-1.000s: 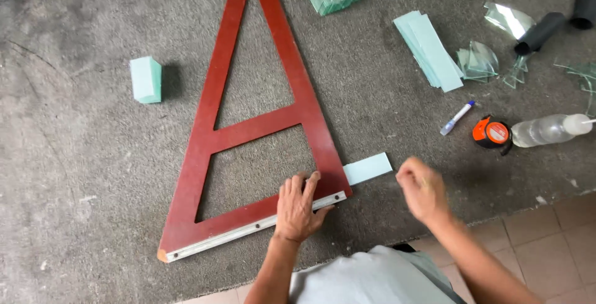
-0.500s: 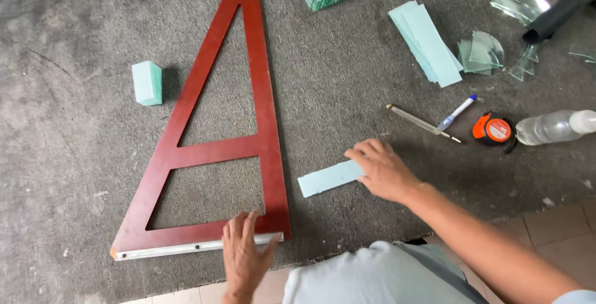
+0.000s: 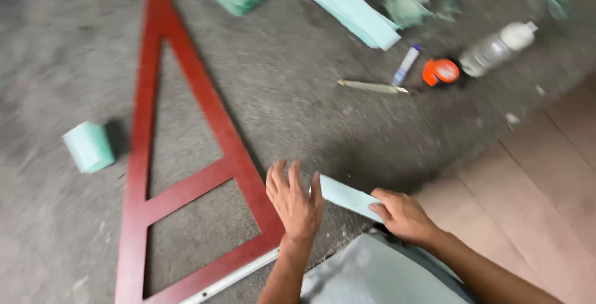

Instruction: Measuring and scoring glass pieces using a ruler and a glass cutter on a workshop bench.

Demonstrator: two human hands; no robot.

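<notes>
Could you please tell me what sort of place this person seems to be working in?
Probably a glass-cutting workshop: stacks of pale green glass strips, broken glass offcuts and an orange tape measure lie on a grey felt-covered bench.

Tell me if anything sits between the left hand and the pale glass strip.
Nothing visible does. The left hand lies flat with its fingers against the near end of the glass strip, whose other end the right hand grips beside the red frame.

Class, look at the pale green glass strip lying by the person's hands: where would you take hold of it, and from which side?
Grip the glass strip across its narrow width near the right end, coming from the right, where the right hand already pinches it. It is long, thin and lies almost flat on the grey mat, so fingers probably belong on the long edges. The left hand rests open at its other end, beside the red triangular frame.
</notes>
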